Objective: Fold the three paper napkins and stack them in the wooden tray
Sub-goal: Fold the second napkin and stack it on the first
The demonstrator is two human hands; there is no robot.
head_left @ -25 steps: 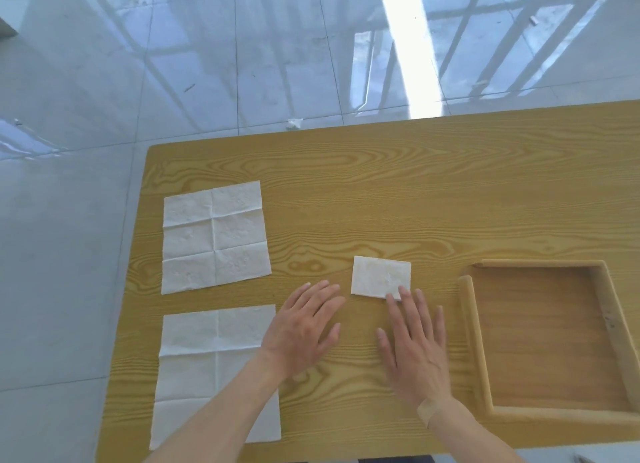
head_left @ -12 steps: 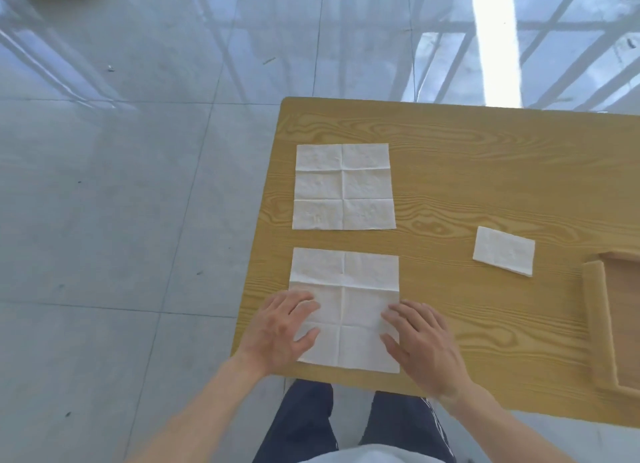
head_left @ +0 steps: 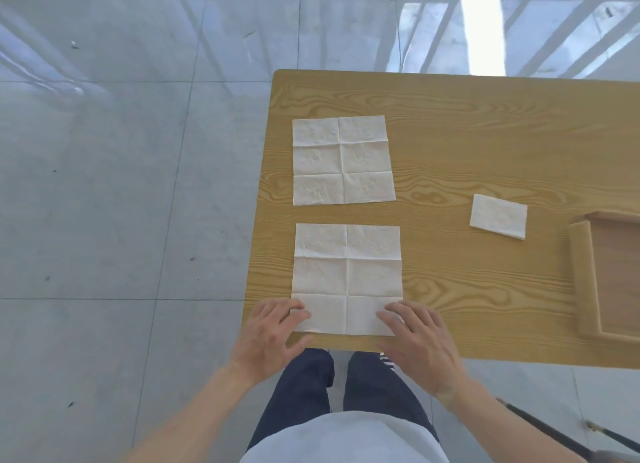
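While unfolded, napkin [head_left: 347, 278] under fingers [head_left: 389, 315].

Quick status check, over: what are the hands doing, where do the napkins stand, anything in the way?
Left hand and right hand on near napkin, near corners. Far napkin flat; folded napkin outside wooden tray. Nothing blocking.

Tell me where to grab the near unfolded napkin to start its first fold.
Take the near napkin by its two near corners, coming from the table's near edge. It lies flat and open, with creases already crossing it, and the left hand and right hand rest at those corners, so pinching there should let you lift that edge away from you.
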